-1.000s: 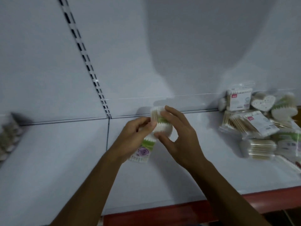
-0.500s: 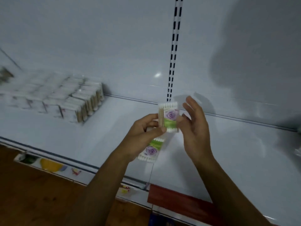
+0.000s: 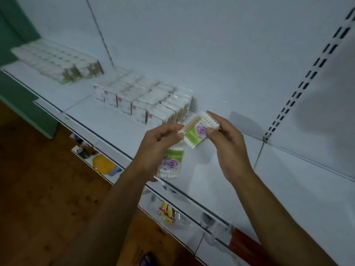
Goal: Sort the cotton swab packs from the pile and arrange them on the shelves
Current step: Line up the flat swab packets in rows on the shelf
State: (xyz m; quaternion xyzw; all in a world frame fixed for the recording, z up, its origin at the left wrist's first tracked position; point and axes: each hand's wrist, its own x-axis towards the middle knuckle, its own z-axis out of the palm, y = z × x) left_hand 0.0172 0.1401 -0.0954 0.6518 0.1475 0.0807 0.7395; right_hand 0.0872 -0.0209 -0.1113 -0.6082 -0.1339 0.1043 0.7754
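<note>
Above the shelf (image 3: 288,189), right hand (image 3: 228,148) pinches the upper swab pack (image 3: 199,131); left hand (image 3: 153,148) grips the lower swab pack (image 3: 171,162).

A pale back panel (image 3: 172,45) fills most of the view, plain and softly lit, with a broad grey shadow falling across its right side. A slotted upright (image 3: 299,89) runs down it at a slant, dark slots in pairs. A second, thinner seam cuts the panel further left. Below, the white shelf (image 3: 288,189) stretches across, its front edge trimmed with a dark line. At far left stands a green wall (image 3: 17,89). Underneath lies a brown floor (image 3: 38,189), dim and mottled. The light is cool and low, the whole scene slightly blurred.
</note>
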